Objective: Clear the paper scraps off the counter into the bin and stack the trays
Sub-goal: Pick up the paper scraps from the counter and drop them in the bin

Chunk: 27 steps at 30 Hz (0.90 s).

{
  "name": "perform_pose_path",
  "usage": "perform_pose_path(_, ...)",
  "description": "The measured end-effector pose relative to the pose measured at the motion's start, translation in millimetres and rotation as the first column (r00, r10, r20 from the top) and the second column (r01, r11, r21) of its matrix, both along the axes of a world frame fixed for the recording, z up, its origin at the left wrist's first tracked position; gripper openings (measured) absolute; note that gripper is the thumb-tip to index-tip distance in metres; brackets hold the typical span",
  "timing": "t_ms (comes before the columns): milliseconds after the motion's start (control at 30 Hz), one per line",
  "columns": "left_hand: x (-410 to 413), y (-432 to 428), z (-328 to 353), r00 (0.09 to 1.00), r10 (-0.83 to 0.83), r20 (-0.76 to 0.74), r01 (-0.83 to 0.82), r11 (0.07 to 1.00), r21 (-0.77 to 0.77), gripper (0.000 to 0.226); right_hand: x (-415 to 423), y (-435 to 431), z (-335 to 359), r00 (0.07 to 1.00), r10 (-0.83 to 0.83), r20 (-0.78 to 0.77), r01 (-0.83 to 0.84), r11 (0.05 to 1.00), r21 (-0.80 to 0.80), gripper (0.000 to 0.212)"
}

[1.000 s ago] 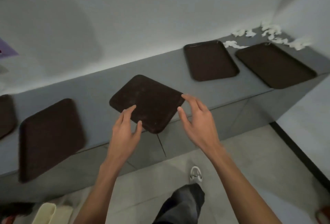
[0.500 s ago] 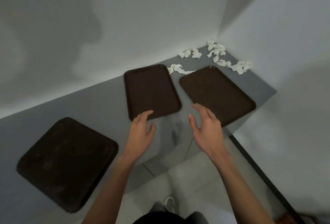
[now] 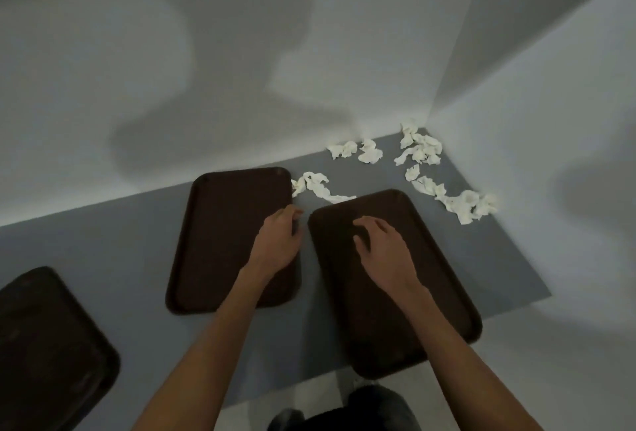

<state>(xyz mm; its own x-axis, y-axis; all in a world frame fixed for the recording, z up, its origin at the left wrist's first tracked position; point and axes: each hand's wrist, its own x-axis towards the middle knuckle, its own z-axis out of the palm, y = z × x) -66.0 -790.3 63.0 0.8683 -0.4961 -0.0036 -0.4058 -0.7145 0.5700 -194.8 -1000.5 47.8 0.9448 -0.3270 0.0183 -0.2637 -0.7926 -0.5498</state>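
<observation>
- Fingers point(image 3: 292, 214) of the left hand point(image 3: 277, 241) are curled at the right rim of the middle tray point(image 3: 223, 231). From where I stand I cannot tell whether they grip the rim or only rest there.
- Over on the right hand point(image 3: 382, 248), the fingers are loosely bent and a little apart, tips down on the right tray point(image 3: 358, 300), holding nothing.
- Both trays lie side by side on the grey table point(image 3: 103, 241), long axes running away from the person, the right one slanted, with only a narrow strip of table between them.
- Just beyond the left fingers lies a long paper strip point(image 3: 318, 186). It runs from the middle tray's far right corner to the far edge of the right tray, so I judge the left hand nearer to it.
- More paper scraps point(image 3: 421, 150) are bunched in the far corner by the walls, and another trail point(image 3: 457, 203) runs along the right wall, nearer the right hand.
- A third tray point(image 3: 48, 344) sits well apart at the left.
- No bin is in sight, and nothing stands between the hands and the scraps.
</observation>
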Motion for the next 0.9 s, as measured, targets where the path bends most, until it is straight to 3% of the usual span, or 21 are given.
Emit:
perform_pose_path(200,10.3,-28.1,-3.9,0.986,0.164,-0.028,-0.166,0.983,-0.075,0.034,121.1,-37.6,-24.6,0.958,0.235,-0.162,-0.249,0.966,-0.072,0.048)
perform_pose_path(400,13.0,-29.6,-5.8,0.976,0.216,-0.031,-0.218,0.968,-0.122,0.033,226.4,-38.9,-72.1,0.913,0.317,-0.256,-0.335,0.942,-0.029,0.069)
perform_pose_path(633,5.0,-24.8,-5.6,0.962,0.259,-0.082,-0.27,0.947,-0.174,0.03,239.9,-45.1,-93.0,0.932,0.269,-0.243,-0.298,0.95,-0.092,0.02)
perform_pose_path(733,0.6,-31.9,-5.1,0.948,0.303,-0.098,-0.319,0.912,-0.259,0.028,219.9,-38.6,-66.7,0.966,0.206,-0.157,-0.185,0.973,0.136,0.014)
perform_pose_path(800,-0.9,-41.3,-0.8,0.928,0.343,-0.147,-0.373,0.853,-0.364,0.027,194.8,-26.4,-41.4,0.969,0.212,-0.125,-0.158,0.925,0.345,0.009)
perform_pose_path(833,-1.4,-47.8,2.0,0.916,0.348,-0.2,-0.402,0.812,-0.424,0.027,179.7,-18.6,-28.9,0.969,0.216,-0.124,-0.131,0.866,0.483,0.01)
perform_pose_path(867,-2.4,-54.8,5.2,0.902,0.342,-0.265,-0.431,0.758,-0.49,0.026,163.7,-10.6,-14.6,0.972,0.203,-0.115,-0.077,0.746,0.661,0.013)
perform_pose_path(900,-3.8,-62.6,8.2,0.886,0.329,-0.327,-0.462,0.688,-0.559,0.026,148.4,-3.0,1.4,0.979,0.177,-0.106,-0.01,0.552,0.834,0.018)
